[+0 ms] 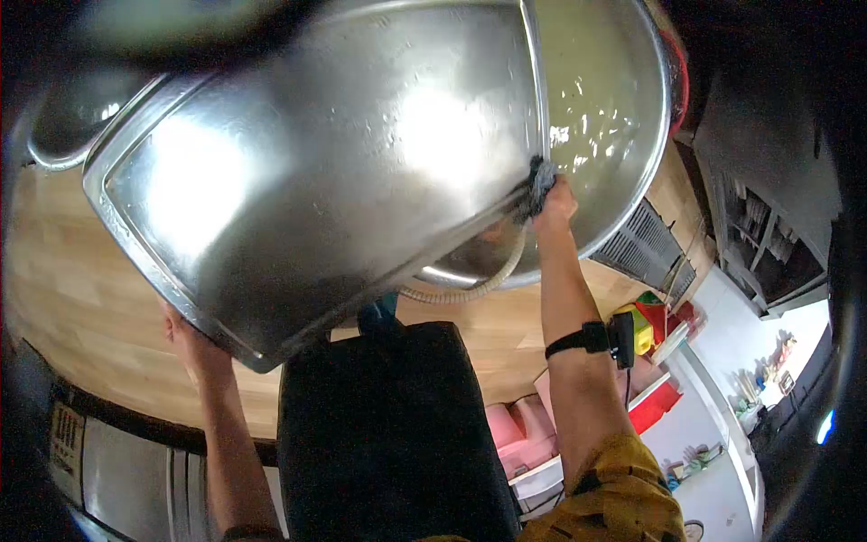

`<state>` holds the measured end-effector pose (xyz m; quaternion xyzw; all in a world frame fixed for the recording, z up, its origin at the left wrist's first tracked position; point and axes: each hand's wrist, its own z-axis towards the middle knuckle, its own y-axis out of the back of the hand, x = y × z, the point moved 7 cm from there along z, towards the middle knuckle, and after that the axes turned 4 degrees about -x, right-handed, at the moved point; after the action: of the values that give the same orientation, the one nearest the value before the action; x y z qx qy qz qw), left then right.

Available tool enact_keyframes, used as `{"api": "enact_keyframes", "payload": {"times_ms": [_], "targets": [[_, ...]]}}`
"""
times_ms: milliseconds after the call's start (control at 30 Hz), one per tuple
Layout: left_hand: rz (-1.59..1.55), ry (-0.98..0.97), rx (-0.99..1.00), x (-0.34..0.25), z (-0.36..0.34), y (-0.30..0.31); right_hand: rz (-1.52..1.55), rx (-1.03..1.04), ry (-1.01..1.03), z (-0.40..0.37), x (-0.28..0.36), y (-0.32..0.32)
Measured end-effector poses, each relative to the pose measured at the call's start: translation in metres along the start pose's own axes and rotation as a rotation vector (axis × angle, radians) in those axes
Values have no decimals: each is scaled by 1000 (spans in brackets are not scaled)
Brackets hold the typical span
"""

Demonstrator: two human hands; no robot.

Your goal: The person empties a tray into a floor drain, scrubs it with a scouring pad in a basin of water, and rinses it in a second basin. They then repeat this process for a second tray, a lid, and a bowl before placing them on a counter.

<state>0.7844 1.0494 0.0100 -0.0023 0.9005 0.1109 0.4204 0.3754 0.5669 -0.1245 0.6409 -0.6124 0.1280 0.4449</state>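
Note:
A large rectangular metal tray [334,172], wet and shiny, is held up tilted before me and partly covers a round metal basin [664,117]. My left hand [191,348] is closed on the tray's lower left edge, its fingers partly behind the metal. My right hand [555,203] is closed on a dark grey wadded scrubber [539,185], pressed against the tray's right edge near a corner. Cloudy water [601,99] fills the basin under that hand. A pale ribbed hose [479,291] curves out below the tray.
Another metal vessel [63,126] stands at the far left. A floor grate [646,248] lies right of the basin. Pink containers [524,434] and a red and yellow item [646,325] stand by my right arm. A dark shelf unit [768,226] is farther right.

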Motion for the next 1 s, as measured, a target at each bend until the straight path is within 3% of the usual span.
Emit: {"api": "enact_keyframes", "payload": {"times_ms": [33, 100, 133, 167, 233, 267, 333, 433, 500, 533, 633, 733, 767, 800, 833, 900, 933, 1000], "targets": [[-64, 2, 20, 9, 0, -1, 3, 1, -2, -5, -1, -3], [-150, -57, 103, 38, 13, 9, -30, -277, -139, -78, 14, -28], [9, -272, 81, 26, 5, -7, -31, -244, 27, -100, 27, -44], [178, -482, 58, 13, -7, -23, -39, -239, 6, -105, 18, -39], [-141, -101, 48, 12, -6, -52, -220, 72, 129, -100, 22, -48], [-149, -131, 23, -3, -18, -70, -471, 262, 384, -61, 11, -36], [-173, -180, 117, -6, -14, -83, -603, 476, 617, -32, 16, -18], [-146, -171, 206, -5, -20, -99, -619, 387, 473, -13, 26, 2], [-196, -22, 178, 3, -22, -108, -1283, 83, 704, -13, 26, 12], [-188, -21, 183, 3, -20, -112, -1282, 81, 694, -16, 23, 16], [-140, 77, 237, 10, -15, -117, -621, 579, 17, -57, -7, 3], [-169, 76, 449, 20, -10, -127, -76, 678, 71, -183, 32, -11], [-63, 93, 437, 34, 0, -125, -252, 775, 173, -239, 52, -31], [-97, 113, 396, 40, 0, -126, -225, 768, 257, -280, 36, -44], [-130, 135, 351, 42, -8, -128, -355, 824, 683, -334, 58, -67], [-353, 259, 547, 18, -48, -157, -447, 849, 1072, -407, 53, -99], [-340, 245, 581, 18, -45, -157, -440, 843, 1078, -407, 51, -100], [-252, 264, 505, -7, -58, -157, -549, 565, 1157, -402, 56, -97]]}}
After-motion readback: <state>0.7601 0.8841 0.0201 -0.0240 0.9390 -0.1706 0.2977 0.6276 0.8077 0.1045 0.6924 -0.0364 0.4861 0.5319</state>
